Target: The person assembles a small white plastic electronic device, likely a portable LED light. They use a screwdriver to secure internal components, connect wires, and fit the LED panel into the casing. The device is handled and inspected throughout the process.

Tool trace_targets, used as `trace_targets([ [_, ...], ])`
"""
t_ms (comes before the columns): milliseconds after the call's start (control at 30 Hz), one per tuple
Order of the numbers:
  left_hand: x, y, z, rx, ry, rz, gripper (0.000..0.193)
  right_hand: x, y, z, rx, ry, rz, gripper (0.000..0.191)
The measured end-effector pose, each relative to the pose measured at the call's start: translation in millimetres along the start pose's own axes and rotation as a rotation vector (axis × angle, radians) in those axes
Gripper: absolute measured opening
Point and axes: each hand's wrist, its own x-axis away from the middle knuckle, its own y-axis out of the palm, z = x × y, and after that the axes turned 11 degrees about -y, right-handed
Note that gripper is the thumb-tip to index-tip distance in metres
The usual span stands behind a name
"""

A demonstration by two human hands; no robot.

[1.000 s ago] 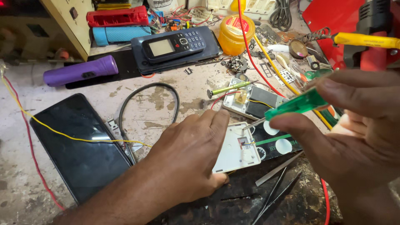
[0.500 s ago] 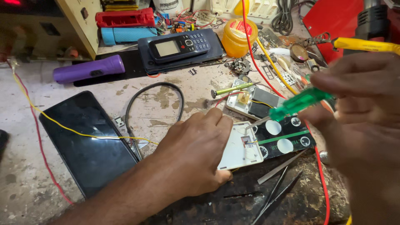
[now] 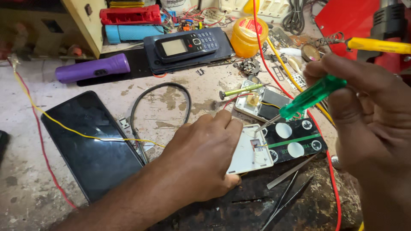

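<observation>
The small white device (image 3: 250,152) lies flat on the worn bench top (image 3: 180,102), just left of a black circuit strip (image 3: 295,141) with pale round pads, its open inner face up. It looks light, thin and stiff — a plastic shell that would slide or tip under a prod, with exposed parts near its right edge that seem fragile. The safest hold is probably the one shown: pressing down on the plain left half and bottom edge, clear of the opened corner.

The left hand (image 3: 199,164) lies palm down over that left half, fingers spread and pressing, thumb curled at the lower edge. The right hand (image 3: 368,115) pinches one green-handled screwdriver (image 3: 310,96) between thumb and fingertips, its metal tip down at the device's top right corner — whether it touches is too fine to tell.

Counted outward: one more opened white casing (image 3: 261,105) behind, one small yellow-green screwdriver (image 3: 242,90) beside it, a pair of dark tweezers (image 3: 287,201) below, one black looped cable (image 3: 160,107), one dark slab phone (image 3: 92,145) face up at left, one keypad phone (image 3: 188,45) on a dark case, one purple torch (image 3: 92,68), one yellow jar (image 3: 248,36).
</observation>
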Motion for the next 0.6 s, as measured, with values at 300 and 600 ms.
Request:
trace_targets([
  [300, -1.9, 3.4, -1.6, 0.008, 0.024, 0.035, 0.075, -6.9, -5.1, 8.7, -0.076, -0.059, -0.037, 0.029],
  [600, -1.6, 2.3, -2.2, 0.006, 0.005, 0.009, 0.076, -4.5, -3.4, 0.2, 0.059, -0.115, -0.069, 0.027],
])
